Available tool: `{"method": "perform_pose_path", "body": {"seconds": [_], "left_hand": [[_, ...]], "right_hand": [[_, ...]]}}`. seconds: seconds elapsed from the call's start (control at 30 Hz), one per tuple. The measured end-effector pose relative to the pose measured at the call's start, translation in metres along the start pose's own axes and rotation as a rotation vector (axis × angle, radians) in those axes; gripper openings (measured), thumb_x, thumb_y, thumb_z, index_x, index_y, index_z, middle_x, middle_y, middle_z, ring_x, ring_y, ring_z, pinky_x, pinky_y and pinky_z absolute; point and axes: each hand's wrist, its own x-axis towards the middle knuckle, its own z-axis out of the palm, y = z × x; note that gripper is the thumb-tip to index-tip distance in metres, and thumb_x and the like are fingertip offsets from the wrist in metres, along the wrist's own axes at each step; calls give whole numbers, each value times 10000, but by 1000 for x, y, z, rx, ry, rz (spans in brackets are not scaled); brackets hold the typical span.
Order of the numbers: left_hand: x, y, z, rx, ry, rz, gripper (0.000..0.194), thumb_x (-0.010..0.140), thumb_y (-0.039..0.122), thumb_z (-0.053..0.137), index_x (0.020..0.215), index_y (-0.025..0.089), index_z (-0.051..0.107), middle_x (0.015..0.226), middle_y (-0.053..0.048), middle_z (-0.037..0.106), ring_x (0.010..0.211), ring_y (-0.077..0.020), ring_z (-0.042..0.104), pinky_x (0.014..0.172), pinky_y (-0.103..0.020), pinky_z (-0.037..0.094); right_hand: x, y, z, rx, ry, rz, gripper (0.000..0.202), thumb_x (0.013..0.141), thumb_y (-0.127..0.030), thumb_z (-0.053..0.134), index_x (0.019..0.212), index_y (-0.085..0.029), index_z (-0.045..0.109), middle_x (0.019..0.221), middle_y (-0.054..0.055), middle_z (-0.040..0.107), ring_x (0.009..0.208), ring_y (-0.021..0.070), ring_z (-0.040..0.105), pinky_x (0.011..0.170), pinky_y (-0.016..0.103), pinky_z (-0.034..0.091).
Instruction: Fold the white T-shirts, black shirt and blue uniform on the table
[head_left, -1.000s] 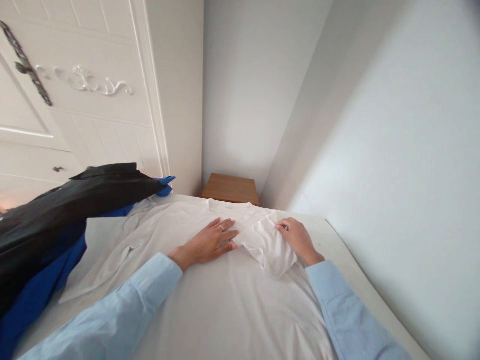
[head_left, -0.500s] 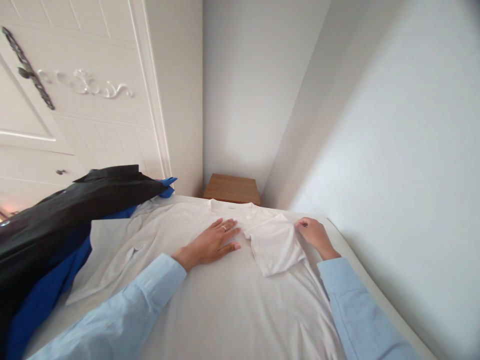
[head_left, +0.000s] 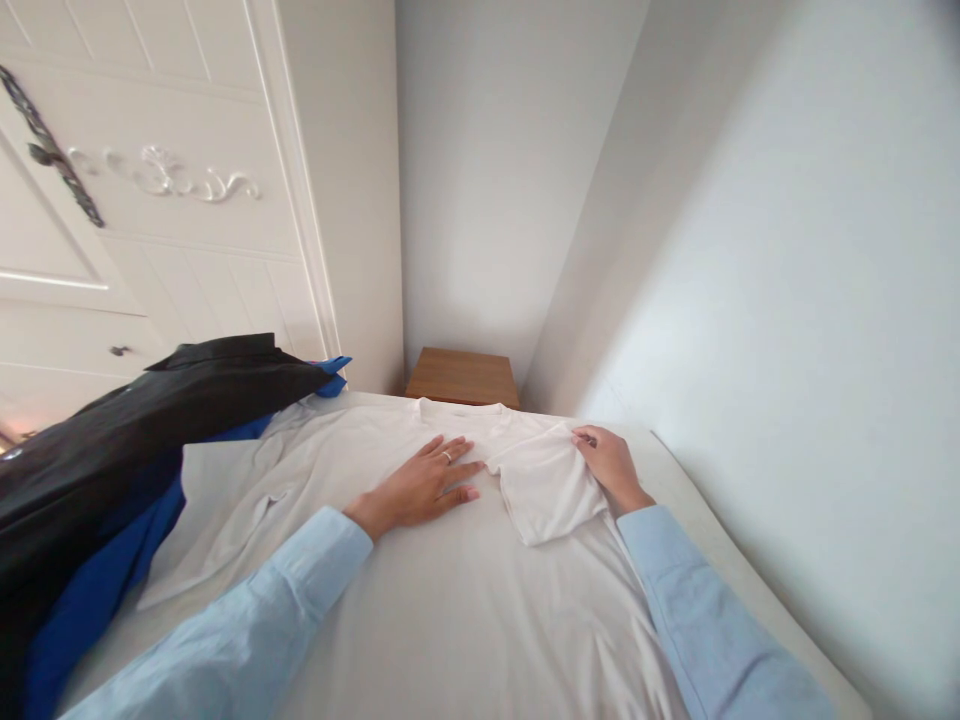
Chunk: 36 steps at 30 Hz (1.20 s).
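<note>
A white T-shirt (head_left: 480, 590) lies spread over a pale surface (head_left: 697, 510), its neckline at the far edge. Its right-hand sleeve (head_left: 551, 485) is folded inward over the body of the shirt, while the other sleeve reaches out to the left. Flat on the chest of the shirt rests my left hand (head_left: 424, 485), fingers spread, a ring on one of them. At the folded edge by the right shoulder, my right hand (head_left: 611, 465) pinches the cloth between thumb and fingers.
A black garment (head_left: 172, 400) lies over a blue one (head_left: 97, 600) along the left side. Beyond the far edge stands a small wooden piece of furniture (head_left: 461, 375). A white wardrobe (head_left: 202, 130) rises at the left, and a bare wall (head_left: 810, 280) borders the right.
My right hand has moved a little to the left, and the folded sleeve edge has shifted inward with it. My left hand stays flat in place.
</note>
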Motion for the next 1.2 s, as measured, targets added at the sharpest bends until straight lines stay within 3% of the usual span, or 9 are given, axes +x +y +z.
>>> {"method": "perform_pose_path", "body": {"seconds": [0.17,0.33,0.47,0.6,0.7,0.83,1.03,1.2], "left_hand": [[-1,0,0,-15,-17,2,726,1013,630,313,1609,221,243,1622,-119,346,1538,-238,249,1279,-480,142],[0,1,-1,21,-20,20,666,1021,615,305,1583,258,320,1629,-101,334,1545,-229,226,1280,-486,132],[1,4,-3,20,-49,22,645,1029,587,324,1575,243,340,1630,-105,329,1541,-229,237,1279,-487,148],[1,5,-4,-13,-48,37,587,1038,530,368,1563,270,367,1601,-79,389,1527,-241,279,1275,-502,169],[2,6,-3,-35,-47,42,548,1043,470,394,1557,282,377,1572,-61,441,1508,-237,326,1271,-503,193],[2,9,-5,-35,-70,26,527,1044,401,412,1554,276,376,1564,-56,459,1482,-218,377,1269,-497,211],[0,10,-7,-43,-38,31,574,1037,471,401,1565,250,356,1567,-98,450,1473,-229,393,1267,-491,224],[-2,9,-7,-30,-40,2,651,1024,542,385,1574,198,335,1600,-127,387,1505,-246,331,1275,-475,216]], "right_hand": [[2,0,1,20,81,20,358,900,-221,472,1122,-179,749,1147,91,747,1045,220,697,1014,383,508],[1,-8,9,103,-66,-193,409,913,-284,523,1268,-179,697,1334,102,664,1271,233,602,1146,418,427],[-1,-6,10,33,-169,-193,356,932,-303,534,1190,-163,735,1393,127,618,1339,249,554,1194,430,371],[-1,-2,6,26,-123,-108,375,951,-331,532,1244,-174,706,1374,132,631,1325,261,569,1181,448,386],[-1,-5,6,50,-97,-145,417,945,-367,544,1289,-172,679,1404,129,609,1344,265,551,1192,455,373],[-1,-5,8,55,-168,-195,424,932,-361,561,1280,-157,687,1433,131,584,1369,259,527,1213,446,351],[1,9,1,12,-144,-106,355,928,-316,547,1201,-176,725,1372,139,630,1333,272,563,1182,476,381],[0,3,4,37,-102,-129,397,919,-353,564,1256,-187,691,1397,127,614,1332,267,563,1184,471,377]]}}
